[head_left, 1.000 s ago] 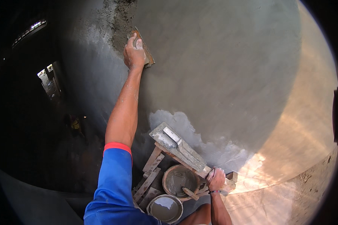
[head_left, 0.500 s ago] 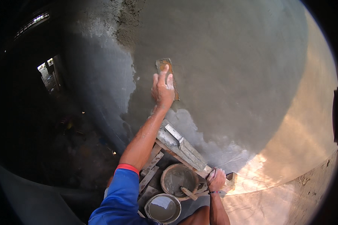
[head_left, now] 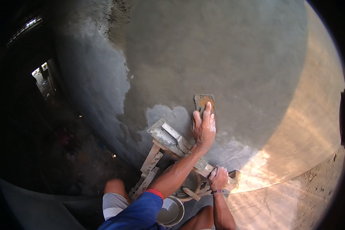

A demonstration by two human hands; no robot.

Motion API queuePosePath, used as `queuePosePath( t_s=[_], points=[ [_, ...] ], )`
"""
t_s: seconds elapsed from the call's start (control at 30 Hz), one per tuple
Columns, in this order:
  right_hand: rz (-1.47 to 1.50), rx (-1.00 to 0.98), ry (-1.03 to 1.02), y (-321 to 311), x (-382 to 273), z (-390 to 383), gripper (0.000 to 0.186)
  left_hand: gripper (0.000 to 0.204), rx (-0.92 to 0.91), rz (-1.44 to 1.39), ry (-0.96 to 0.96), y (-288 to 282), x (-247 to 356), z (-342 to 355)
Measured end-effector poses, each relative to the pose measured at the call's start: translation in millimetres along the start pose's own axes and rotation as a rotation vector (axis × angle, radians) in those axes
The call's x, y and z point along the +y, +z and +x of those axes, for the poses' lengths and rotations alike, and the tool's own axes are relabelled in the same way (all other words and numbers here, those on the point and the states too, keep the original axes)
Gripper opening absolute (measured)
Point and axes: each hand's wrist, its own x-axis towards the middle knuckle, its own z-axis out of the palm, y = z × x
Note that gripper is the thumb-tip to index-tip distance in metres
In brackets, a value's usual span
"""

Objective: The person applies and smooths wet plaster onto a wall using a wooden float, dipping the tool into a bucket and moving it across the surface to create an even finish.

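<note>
The left hand grasps a float against the grey wall; its palm hides the handle. Below those fingers, the right hand clasps a board, fingertips hard to see. Left of the right fingers, the left forearm partly covers a trowel and what seems a bowl.
</note>
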Motion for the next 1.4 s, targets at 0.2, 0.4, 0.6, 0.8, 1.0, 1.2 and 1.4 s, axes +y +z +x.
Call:
queuePosePath(
  t_s=[0.2, 0.4, 0.6, 0.8, 1.0, 1.2, 1.4],
  points=[
    [-0.036, -0.015, 0.024, -1, 9, -5, 0.020, 0.060, 0.060, 0.085, 0.286, 4, -21, -2],
    [-0.064, -0.023, -0.026, 3, 6, -2, 0.021, 0.054, 0.060, 0.078, 0.244, -5, 35, 48],
    [-0.038, -0.027, -0.009, -4, 9, -2, 0.020, 0.064, -0.100, 0.088, 0.451, 26, 1, -53],
    [-0.006, -0.006, -0.004, -5, 0, 1, 0.016, 0.053, 0.110, 0.073, 0.204, -16, 58, 106],
    [0.009, 0.019, -0.015, -1, 2, -1, 0.016, 0.060, -0.051, 0.148, 0.351, 6, 24, 7],
    [0.030, 0.054, -0.014, -6, 12, -6, 0.018, 0.054, 0.059, 0.061, 0.174, 2, 19, 48],
    [0.019, 0.001, -0.016, 1, 1, 5, 0.022, 0.055, 0.034, 0.093, 0.432, 9, 80, 55]
  ],
)
